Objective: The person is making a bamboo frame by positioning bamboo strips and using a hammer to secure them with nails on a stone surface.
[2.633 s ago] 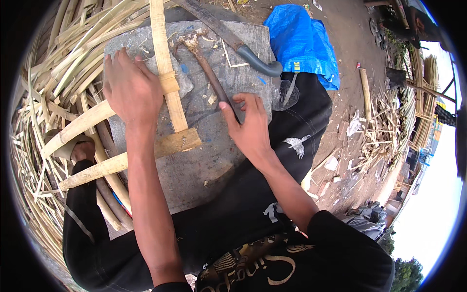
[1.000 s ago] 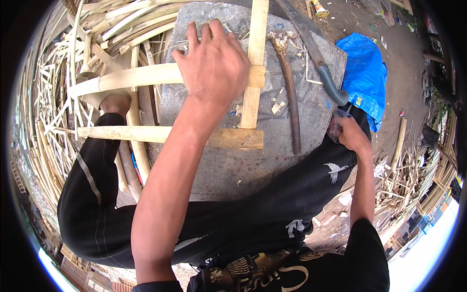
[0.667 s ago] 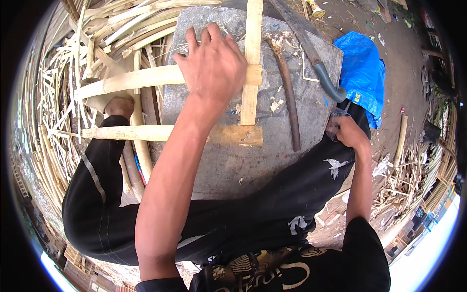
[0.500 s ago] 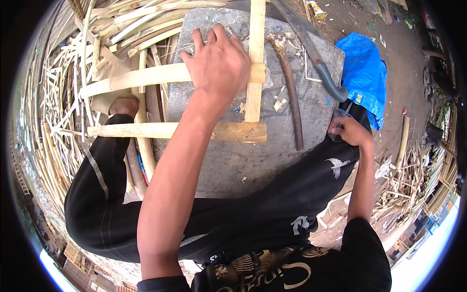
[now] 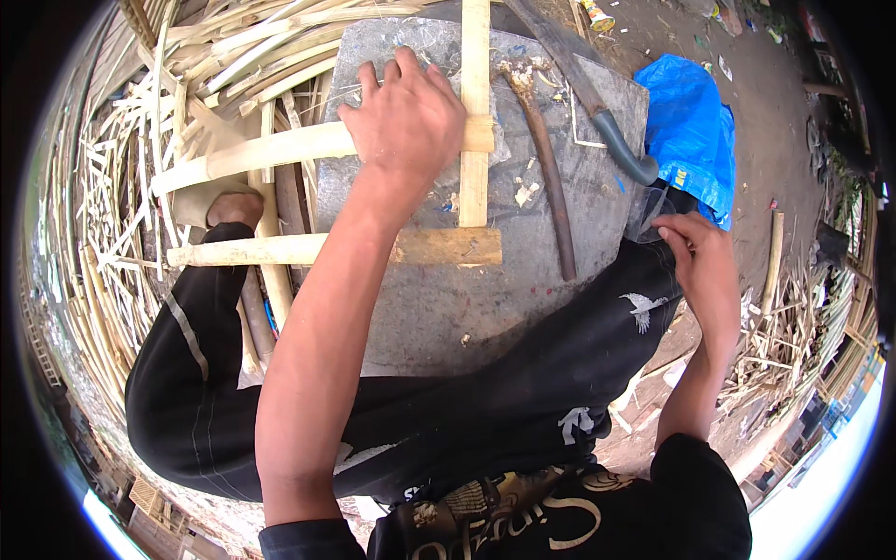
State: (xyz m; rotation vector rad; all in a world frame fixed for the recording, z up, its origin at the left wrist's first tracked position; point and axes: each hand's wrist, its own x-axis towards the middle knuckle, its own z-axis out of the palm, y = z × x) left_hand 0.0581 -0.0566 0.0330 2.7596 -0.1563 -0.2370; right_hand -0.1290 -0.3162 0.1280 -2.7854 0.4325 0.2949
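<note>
My left hand [image 5: 406, 117] lies palm down across the upper bamboo slat [image 5: 266, 152], fingers spread beyond it, pressing the slat onto a grey board [image 5: 420, 327]. A pale upright strip [image 5: 475, 79] crosses that slat's right end and meets the lower bamboo slat [image 5: 448, 246], which has a small nail-like mark near its end. Over my knee, my right hand [image 5: 700, 257] is closed in a pinch beside a clear plastic bag or cup [image 5: 646, 219]. What its fingertips hold is too small to make out.
A rusty metal bar [image 5: 546, 168] lies on the board. Past it is a long tool with a grey curved handle [image 5: 621, 145]. A blue plastic sack [image 5: 686, 121] sits at the right. Bamboo strips [image 5: 103, 299] are heaped at the left, with scraps [image 5: 779, 364] at the lower right.
My right hand has come out of the clear plastic container and moved slightly right, fingertips pinched. The left hand stays on the slat; the whole view has shifted a little.
</note>
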